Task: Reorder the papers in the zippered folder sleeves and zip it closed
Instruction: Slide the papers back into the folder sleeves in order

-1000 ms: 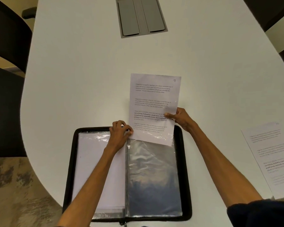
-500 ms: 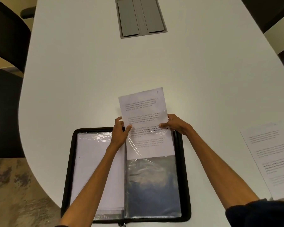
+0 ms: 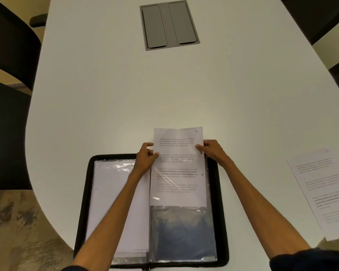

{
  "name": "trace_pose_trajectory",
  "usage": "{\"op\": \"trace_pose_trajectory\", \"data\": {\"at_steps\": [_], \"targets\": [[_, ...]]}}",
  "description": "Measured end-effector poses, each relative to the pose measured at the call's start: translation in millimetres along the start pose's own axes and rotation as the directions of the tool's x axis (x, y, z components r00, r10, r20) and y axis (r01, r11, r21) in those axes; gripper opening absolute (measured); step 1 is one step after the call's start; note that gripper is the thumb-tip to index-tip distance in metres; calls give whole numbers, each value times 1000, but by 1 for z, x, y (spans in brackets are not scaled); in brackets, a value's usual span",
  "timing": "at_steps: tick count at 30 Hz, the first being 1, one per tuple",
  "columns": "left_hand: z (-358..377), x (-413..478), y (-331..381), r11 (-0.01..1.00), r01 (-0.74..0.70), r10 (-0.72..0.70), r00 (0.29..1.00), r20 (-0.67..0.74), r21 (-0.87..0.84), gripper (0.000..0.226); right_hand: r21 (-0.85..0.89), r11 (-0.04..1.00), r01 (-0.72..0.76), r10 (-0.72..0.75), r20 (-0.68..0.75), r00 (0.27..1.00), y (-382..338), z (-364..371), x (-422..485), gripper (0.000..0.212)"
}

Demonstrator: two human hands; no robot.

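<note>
The folder (image 3: 84, 202) lies open flat on the white worktop (image 3: 115, 98), at its near edge, with the zip undone. Its left half holds a clear pocket (image 3: 114, 202) with white paper inside. On the right half is a clear sleeve (image 3: 182, 231), its lower part dark and glossy.

A printed sheet (image 3: 178, 173) stands partly inside that sleeve. Its bottom edge sits about halfway down the sleeve. Its top part sticks out past the folder's far rim, over the worktop. The sleeve's mouth crosses the sheet as a shiny line, level with the hands.

The left hand (image 3: 145, 159) is at the sheet's left edge. Its fingers (image 3: 146, 146) are curled, and the thumb tip meets the sleeve's mouth there and pinches it. The right hand (image 3: 213, 151) is at the sheet's right edge, just above the sleeve's mouth. Its thumb lies on the printed face with the other fingers (image 3: 210, 142) curled behind, so it pinches the sheet. The sheet lies between the two hands, upright and nearly square to the folder.

A second printed page (image 3: 321, 192) lies flat on the worktop, well to the right. A grey hatch (image 3: 169, 24) is set into the worktop at the far side. A dark chair (image 3: 8, 45) stands to the left.
</note>
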State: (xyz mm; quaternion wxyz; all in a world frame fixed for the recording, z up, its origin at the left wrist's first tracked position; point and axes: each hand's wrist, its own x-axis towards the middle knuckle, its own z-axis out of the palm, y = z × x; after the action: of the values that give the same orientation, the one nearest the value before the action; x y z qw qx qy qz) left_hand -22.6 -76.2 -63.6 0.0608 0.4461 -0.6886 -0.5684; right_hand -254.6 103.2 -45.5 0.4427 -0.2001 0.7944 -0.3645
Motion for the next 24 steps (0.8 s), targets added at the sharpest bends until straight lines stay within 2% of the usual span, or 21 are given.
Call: {"op": "trace_pose_trajectory", "data": {"at_steps": [4,6,8,10,13,17,19,24], "targets": [[1,7,3,995,42,-47,997,-56,-88,45,-207,976,-72,105,152,983,4,-9,-1,21],[2,9,5,993,48,-57,995,-77,-104,43,-289,954,-76,128,165,978,5,-12,2,29],[3,8,3,998,41,-44,997,-59,-46,38,-296,954,-46,82,109,991,4,-13,3,36],[4,5,-1,999,16,-15,1000,-18,33,36,-245,969,28,-25,16,1000,3,-11,2,41],[1,-2,-2,993,-31,29,999,15,111,49,-228,964,138,-156,-60,986,3,-6,2,44],[-4,-6,3,967,-103,92,994,59,231,68,-313,938,151,-171,-38,985,0,0,0,26],[-4,-5,7,947,-119,102,992,72,298,61,-345,928,137,-156,-27,987,-1,0,-2,21],[-5,-3,7,871,-199,186,980,74,450,18,-349,934,80,-88,-8,996,1,-2,-10,10]]}}
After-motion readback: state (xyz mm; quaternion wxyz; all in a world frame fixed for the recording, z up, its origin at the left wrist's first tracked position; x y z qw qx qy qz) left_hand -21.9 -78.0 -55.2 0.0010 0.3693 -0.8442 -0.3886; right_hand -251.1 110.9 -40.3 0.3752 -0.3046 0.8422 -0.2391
